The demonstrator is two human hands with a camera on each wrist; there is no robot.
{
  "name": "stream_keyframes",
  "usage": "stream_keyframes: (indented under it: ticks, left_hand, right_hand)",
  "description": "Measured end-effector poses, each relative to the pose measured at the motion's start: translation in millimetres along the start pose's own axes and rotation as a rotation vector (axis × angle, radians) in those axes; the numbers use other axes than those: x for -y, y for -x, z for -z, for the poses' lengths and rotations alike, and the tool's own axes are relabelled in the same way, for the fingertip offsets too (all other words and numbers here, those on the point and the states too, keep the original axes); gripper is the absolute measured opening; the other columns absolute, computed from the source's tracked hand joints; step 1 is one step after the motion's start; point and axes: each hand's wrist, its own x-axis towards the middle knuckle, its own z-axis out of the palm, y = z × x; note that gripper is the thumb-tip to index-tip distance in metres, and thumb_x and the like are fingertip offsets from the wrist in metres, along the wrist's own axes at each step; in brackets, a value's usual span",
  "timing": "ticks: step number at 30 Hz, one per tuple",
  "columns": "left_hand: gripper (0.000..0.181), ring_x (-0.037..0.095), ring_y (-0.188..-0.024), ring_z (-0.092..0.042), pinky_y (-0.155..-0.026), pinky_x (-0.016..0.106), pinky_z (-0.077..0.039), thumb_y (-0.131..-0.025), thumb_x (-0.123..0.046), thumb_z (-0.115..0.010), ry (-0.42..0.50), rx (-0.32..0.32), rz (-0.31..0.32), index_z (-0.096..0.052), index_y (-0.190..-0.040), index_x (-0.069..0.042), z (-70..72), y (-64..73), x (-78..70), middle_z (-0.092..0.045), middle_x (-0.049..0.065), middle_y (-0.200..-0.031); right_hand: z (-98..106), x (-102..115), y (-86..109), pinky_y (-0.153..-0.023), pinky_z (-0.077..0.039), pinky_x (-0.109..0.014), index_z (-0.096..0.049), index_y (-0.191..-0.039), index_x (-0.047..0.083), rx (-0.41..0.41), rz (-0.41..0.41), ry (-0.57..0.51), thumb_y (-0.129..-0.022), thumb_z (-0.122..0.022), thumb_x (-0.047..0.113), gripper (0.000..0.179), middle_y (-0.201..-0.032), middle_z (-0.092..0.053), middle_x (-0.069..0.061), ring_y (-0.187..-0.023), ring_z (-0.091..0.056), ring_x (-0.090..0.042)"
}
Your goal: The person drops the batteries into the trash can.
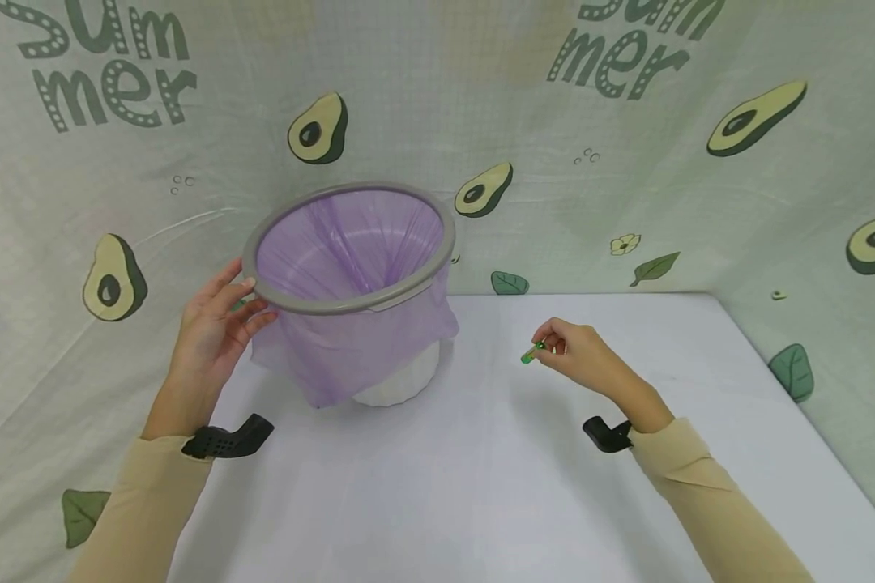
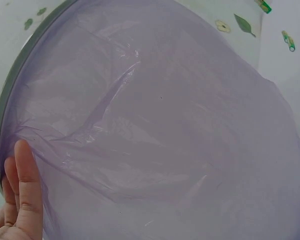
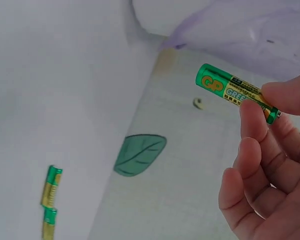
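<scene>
My left hand point(image 1: 215, 328) grips the grey rim point(image 1: 339, 306) of a trash bin point(image 1: 401, 380) by its left side. The thumb lies on the rim and the other fingers point(image 2: 29, 182) reach below it, against the bag. A translucent purple trash bag point(image 1: 357, 348) lines the bin and hangs over its outside. To the right of the bin, my right hand point(image 1: 576, 352) pinches a green and gold GP battery point(image 3: 222, 86) above the table, between thumb and fingertips.
Two more green and gold batteries lie end to end on the white table point(image 1: 474, 486); the nearer-to-view battery point(image 3: 51, 187) shows in the right wrist view. My right hand hides them in the head view. A cloth point(image 1: 627, 178) printed with avocados covers the wall behind.
</scene>
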Motion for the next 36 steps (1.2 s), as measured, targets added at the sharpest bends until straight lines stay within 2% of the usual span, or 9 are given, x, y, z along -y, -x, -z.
stream_keyframes:
  ticks: [7, 11, 22, 28, 36]
  left_hand:
    - [0.062, 0.018, -0.072, -0.061, -0.065, 0.029, -0.058, -0.089, -0.002, -0.059, -0.002, 0.002, -0.004, -0.032, -0.144, -0.01, 0.2, 0.7, -0.3, -0.045, 0.005, -0.113]
    - [0.061, 0.017, -0.072, -0.061, -0.066, 0.028, -0.058, -0.089, -0.003, -0.06, -0.027, -0.011, -0.007, -0.033, -0.143, -0.011, -0.1, 0.9, -0.5, -0.047, 0.004, -0.112]
    - [0.059, 0.017, -0.072, -0.06, -0.065, 0.028, -0.058, -0.09, -0.002, -0.058, -0.014, 0.006, -0.021, -0.034, -0.143, -0.01, 1.6, 1.6, -0.5, -0.041, 0.006, -0.116]
    - [0.057, 0.018, -0.071, -0.061, -0.065, 0.029, -0.058, -0.089, -0.002, -0.059, -0.002, 0.004, -0.02, -0.037, -0.142, -0.009, 1.3, 1.7, -0.1, -0.043, 0.006, -0.115]
    - [0.055, 0.019, -0.07, -0.061, -0.064, 0.03, -0.058, -0.089, 0.0, -0.058, 0.023, 0.02, -0.005, -0.038, -0.14, -0.009, 0.8, 1.1, -0.6, -0.046, 0.006, -0.112]
  right_hand:
    - [21, 34, -12.0, -0.054, -0.042, -0.021, -0.061, -0.098, 0.004, 0.006, 0.083, 0.029, -0.087, -0.061, 0.008, 0.012, -0.076, -0.058, -0.002, -0.067, -0.048, -0.014]
    - [33, 54, -17.7, -0.058, -0.042, -0.022, -0.063, -0.098, 0.005, 0.003, 0.123, 0.055, -0.087, -0.06, 0.009, 0.012, -0.076, -0.058, -0.001, -0.07, -0.048, -0.015]
    - [69, 117, -47.9, -0.064, -0.044, -0.023, -0.066, -0.093, 0.006, -0.065, 0.23, 0.102, -0.086, -0.054, 0.01, 0.014, -0.079, -0.063, -0.004, -0.072, -0.053, -0.014]
    - [79, 147, -65.9, -0.067, -0.044, -0.026, -0.065, -0.097, 0.005, -0.067, 0.29, 0.134, -0.088, -0.055, 0.012, 0.016, -0.082, -0.064, -0.006, -0.074, -0.054, -0.015]
    - [81, 171, -87.1, -0.065, -0.041, -0.025, -0.066, -0.097, 0.005, -0.037, 0.286, 0.157, -0.087, -0.056, 0.012, 0.015, -0.076, -0.061, -0.005, -0.07, -0.052, -0.016]
